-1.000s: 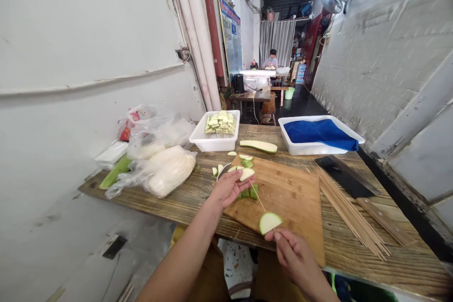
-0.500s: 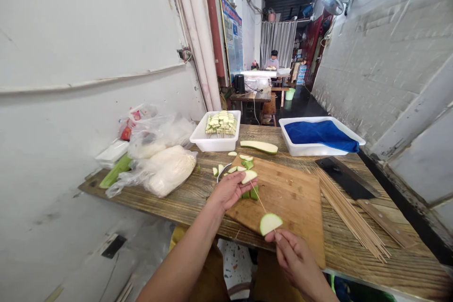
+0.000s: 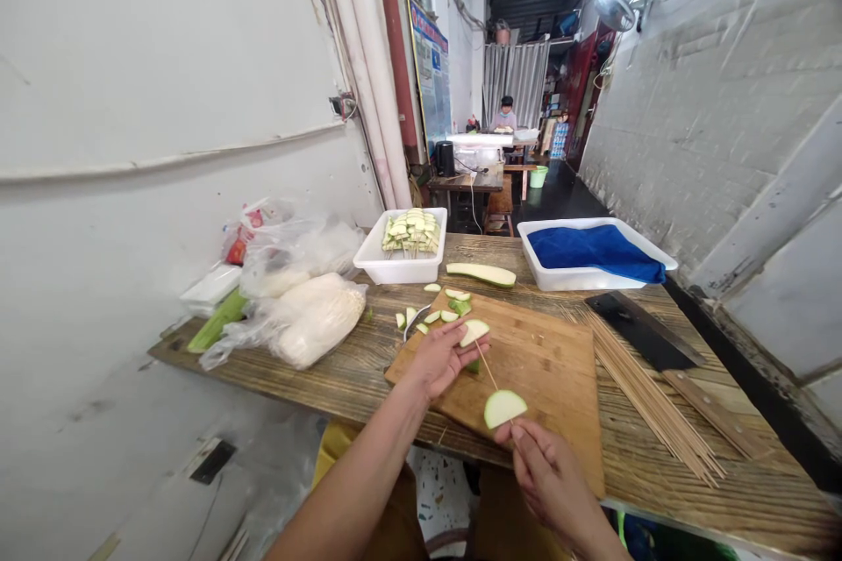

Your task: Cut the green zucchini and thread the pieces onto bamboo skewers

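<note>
My left hand (image 3: 439, 357) pinches a pale green zucchini slice (image 3: 474, 331) over the wooden cutting board (image 3: 545, 368), at the tip of a thin bamboo skewer (image 3: 488, 368). My right hand (image 3: 549, 478) holds the near end of that skewer, with another half-round slice (image 3: 503, 408) threaded on it just above my fingers. Loose zucchini pieces (image 3: 439, 314) lie at the board's far left corner. A halved zucchini (image 3: 481, 273) rests behind the board.
A white tub of finished skewers (image 3: 403, 245) stands at the back, a white tray with a blue cloth (image 3: 595, 250) to its right. A cleaver (image 3: 648, 337) and a bundle of bare skewers (image 3: 648, 390) lie right of the board. Plastic bags (image 3: 296, 298) sit left. A person sits far down the corridor.
My left hand has carried the slice rightward and nearer, onto the skewer tip. My right hand and the threaded slice have barely shifted.
</note>
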Available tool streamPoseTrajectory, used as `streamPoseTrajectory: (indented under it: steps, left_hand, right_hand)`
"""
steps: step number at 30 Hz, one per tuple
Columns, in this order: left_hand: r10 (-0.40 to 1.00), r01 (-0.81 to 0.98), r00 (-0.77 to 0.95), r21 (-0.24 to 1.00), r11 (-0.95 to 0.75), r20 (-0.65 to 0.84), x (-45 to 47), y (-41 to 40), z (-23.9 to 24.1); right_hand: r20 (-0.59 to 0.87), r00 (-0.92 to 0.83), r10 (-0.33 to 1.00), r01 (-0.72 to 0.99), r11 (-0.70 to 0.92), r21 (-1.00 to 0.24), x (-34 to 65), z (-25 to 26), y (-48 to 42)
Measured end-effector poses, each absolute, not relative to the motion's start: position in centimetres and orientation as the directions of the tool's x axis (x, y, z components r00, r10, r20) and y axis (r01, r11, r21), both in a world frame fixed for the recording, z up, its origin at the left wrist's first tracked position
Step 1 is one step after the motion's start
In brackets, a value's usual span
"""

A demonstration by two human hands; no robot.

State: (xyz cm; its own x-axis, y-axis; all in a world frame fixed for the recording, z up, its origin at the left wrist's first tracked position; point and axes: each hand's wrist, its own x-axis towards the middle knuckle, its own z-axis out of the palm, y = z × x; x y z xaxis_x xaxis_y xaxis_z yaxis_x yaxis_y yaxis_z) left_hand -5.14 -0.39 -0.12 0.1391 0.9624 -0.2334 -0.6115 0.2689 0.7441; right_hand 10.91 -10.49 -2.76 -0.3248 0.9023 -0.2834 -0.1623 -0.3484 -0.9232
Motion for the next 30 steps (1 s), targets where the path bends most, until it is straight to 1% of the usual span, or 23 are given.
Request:
streamPoseTrajectory:
  steps: [2, 5, 9, 14, 19, 25, 28, 30]
  left_hand:
    - [0.965, -0.658, 0.049, 0.719, 0.224, -0.257, -4.4, -0.4, -0.4]
    - [0.965, -0.680, -0.076, 0.720, 0.135, -0.253, -3.3, -0.4, -0.7]
    - [0.964, -0.678, -0.139, 0.731, 0.074, -0.227, -2.7, -0.4, -0.9]
    - [0.966, -0.672, -0.129, 0.736, 0.081, -0.224, -2.7, -0.5, -1.1]
    - [0.958, -0.663, -0.099, 0.736, 0.138, -0.268, -2.8, -0.6, -1.2]
    - [0.930, -0.657, -0.045, 0.712, 0.247, -0.364, -1.7, -1.5, -1.5]
    - [0.922, -0.622, -0.027, 0.729, 0.287, -0.386, -0.5, -2.3, -2.0]
    - [0.927, -0.587, -0.009, 0.752, 0.299, -0.376, 0.3, -2.8, -2.3]
  right_hand:
    - [-0.270, -0.327, 0.905, -0.150, -0.332, -0.931, 10.8, -2.7, -10.5]
    - [-0.259, -0.326, 0.909, -0.117, -0.310, -0.943, 10.5, -2.8, -10.5]
    - [-0.269, -0.299, 0.915, -0.122, -0.316, -0.941, 10.1, -3.0, -10.6]
    - [-0.280, -0.269, 0.921, -0.155, -0.328, -0.932, 9.7, -3.3, -10.6]
    - [-0.274, -0.254, 0.928, -0.146, -0.317, -0.937, 9.4, -3.6, -10.4]
    - [-0.189, -0.176, 0.966, -0.070, -0.203, -0.977, 9.1, -4.0, -9.1]
    - [-0.146, -0.130, 0.981, -0.047, -0.153, -0.987, 9.0, -4.3, -8.6]
    - [-0.143, -0.105, 0.984, -0.053, -0.149, -0.988, 9.1, -4.5, -8.3]
